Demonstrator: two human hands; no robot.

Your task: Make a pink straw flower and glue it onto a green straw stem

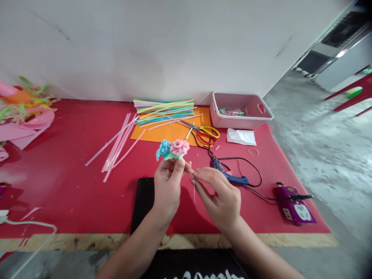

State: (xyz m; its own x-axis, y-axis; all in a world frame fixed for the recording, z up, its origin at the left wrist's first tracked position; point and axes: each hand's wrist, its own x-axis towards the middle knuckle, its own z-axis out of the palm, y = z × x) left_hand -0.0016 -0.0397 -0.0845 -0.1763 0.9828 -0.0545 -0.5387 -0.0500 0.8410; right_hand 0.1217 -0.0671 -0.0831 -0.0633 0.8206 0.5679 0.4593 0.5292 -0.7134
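Note:
A small bunch of fuzzy flowers, one pink [179,147] and one blue [164,149], with pale green below them, rises above my left hand [168,182]. The thumb and fingers of that hand are closed around the base of the bunch. My right hand [217,193] pinches the stem end [188,169] just to the right, its thumb and forefinger nearly together. A thin pale strand [194,192] hangs down from those fingertips. Both hands are above the red tabletop [87,201].
Pipe cleaners [165,110] lie on orange paper [142,133], with scissors [203,130] beside them. Further right are a pink bin [241,122], white paper [241,137], a blue glue gun [235,179] and a purple power strip [296,207]. A black phone [142,201] and pink strips [117,147] lie left.

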